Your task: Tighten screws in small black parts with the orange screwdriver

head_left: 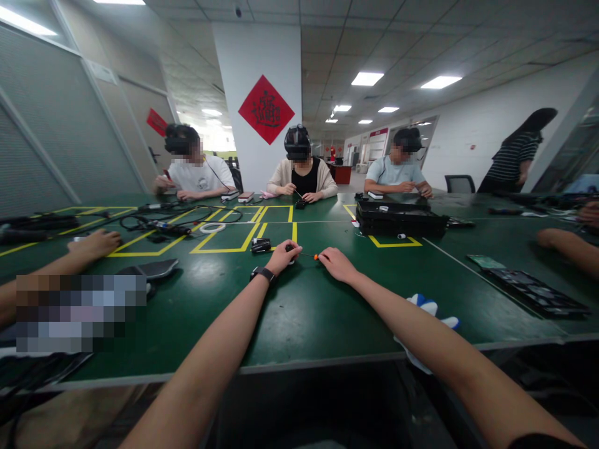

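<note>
My left hand (283, 256), with a dark watch on the wrist, is closed round a small dark object (289, 248) just above the green table. To its right, my right hand (337, 263) pinches the orange end of a thin screwdriver (316, 257). The thin shaft points left, towards the object in my left hand. Whether its tip touches that object is too small to tell. A small black device (261, 245) lies just left of my left hand.
Black equipment (400, 219) stands at the back right of the green table (299, 324). Cables (163, 226) lie at the left, a circuit board (533, 290) at the right. Blue-white gloves (423, 305) lie near my right forearm. Other people sit opposite and at both sides.
</note>
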A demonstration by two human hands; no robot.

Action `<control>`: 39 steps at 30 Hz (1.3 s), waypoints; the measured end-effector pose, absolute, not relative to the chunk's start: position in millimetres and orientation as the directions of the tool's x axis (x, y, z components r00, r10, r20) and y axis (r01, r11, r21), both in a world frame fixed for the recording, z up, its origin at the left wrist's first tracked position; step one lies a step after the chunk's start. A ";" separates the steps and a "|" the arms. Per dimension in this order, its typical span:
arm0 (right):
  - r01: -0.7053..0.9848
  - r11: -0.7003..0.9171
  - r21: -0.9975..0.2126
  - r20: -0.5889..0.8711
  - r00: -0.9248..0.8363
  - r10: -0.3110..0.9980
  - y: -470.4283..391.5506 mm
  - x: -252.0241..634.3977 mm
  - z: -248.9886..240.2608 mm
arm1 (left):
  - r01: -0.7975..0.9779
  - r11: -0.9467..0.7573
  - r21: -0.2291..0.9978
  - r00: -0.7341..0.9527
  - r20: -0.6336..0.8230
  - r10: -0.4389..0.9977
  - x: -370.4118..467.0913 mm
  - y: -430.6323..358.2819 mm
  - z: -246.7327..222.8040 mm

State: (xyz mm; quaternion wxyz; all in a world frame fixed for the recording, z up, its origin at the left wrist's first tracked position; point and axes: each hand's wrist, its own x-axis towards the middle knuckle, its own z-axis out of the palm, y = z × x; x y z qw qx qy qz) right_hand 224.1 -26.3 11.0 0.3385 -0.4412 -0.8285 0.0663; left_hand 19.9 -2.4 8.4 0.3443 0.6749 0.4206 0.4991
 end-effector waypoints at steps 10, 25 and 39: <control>0.588 0.595 -0.548 0.511 -0.327 0.795 -23.0 223.5 4.4 | 0.018 -0.348 0.937 0.182 0.339 0.923 19.6 0.3 7.7; 0.628 0.624 -0.465 0.525 -0.372 0.766 -21.1 223.1 5.0 | -0.044 -0.338 0.940 0.188 0.340 0.921 18.8 0.6 8.0; 0.608 0.591 -0.530 0.479 -0.360 0.800 -23.7 221.8 10.4 | 0.022 -0.332 0.943 0.139 0.326 0.935 22.2 -5.3 13.3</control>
